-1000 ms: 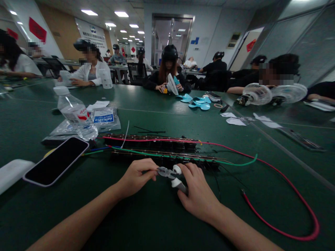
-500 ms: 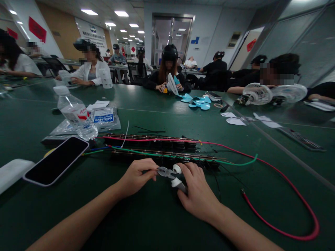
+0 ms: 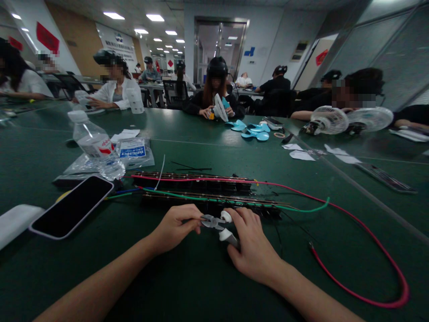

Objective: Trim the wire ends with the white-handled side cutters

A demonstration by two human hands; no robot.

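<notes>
My right hand [image 3: 246, 237] is wrapped round the white handles of a pair of pliers [image 3: 212, 221], whose metal jaws point left. At the jaw tips, my left hand [image 3: 181, 223] is closed in a pinch; what it holds is too small to make out. Just beyond both hands lie two long black strips with metal rods, the nearer strip [image 3: 214, 206] and the farther strip [image 3: 217, 184]. A green wire [image 3: 181, 195] runs along the nearer one and a red wire [image 3: 288, 187] along the farther one, curving round to the right.
A phone [image 3: 73, 206], a water bottle [image 3: 97, 145] and a plastic bag [image 3: 147, 157] lie or stand at the left. Blue fan blades [image 3: 256, 135] and white papers [image 3: 301, 154] are farther back. Across the green table [image 3: 187, 154], a person holds a small white fan.
</notes>
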